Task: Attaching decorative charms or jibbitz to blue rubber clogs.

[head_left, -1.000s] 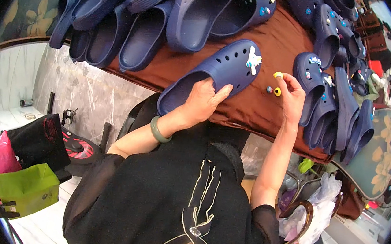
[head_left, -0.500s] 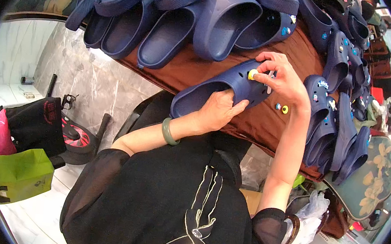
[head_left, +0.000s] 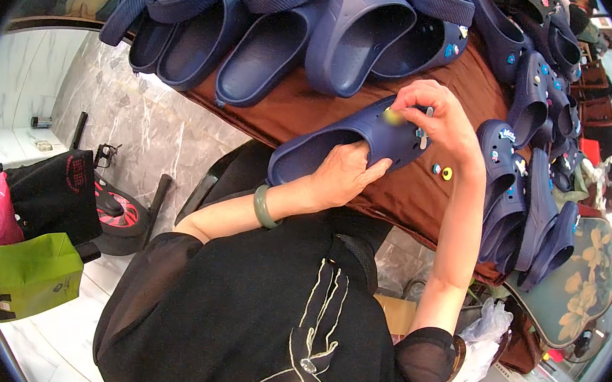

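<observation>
A navy blue clog point(head_left: 303, 149) lies slanted across the near edge of the brown-covered table, its heel toward me. My left hand point(head_left: 341, 172) grips it at the opening, with the fingers inside and the thumb along the outer side. On the upper front of the clog, my right hand point(head_left: 437, 117) pinches a small yellow shoe charm point(head_left: 392, 117), blurred by motion, against the surface. Whether its stem sits in a hole is hidden. Other charms point(head_left: 422, 134) show on the clog beside my right fingers. Two small round charms point(head_left: 442, 172) lie on the cloth below my right wrist.
Rows of navy clogs point(head_left: 264, 54) fill the far side of the brown cloth point(head_left: 283, 119). More clogs with charms point(head_left: 501, 154) are stacked to the right. A green bag point(head_left: 31, 275) stands on the left, near a black scooter point(head_left: 123, 217).
My right fingers and the yellow charm have shifted slightly left on the clog's upper. More charms now show beside the fingers. My left hand keeps its hold.
</observation>
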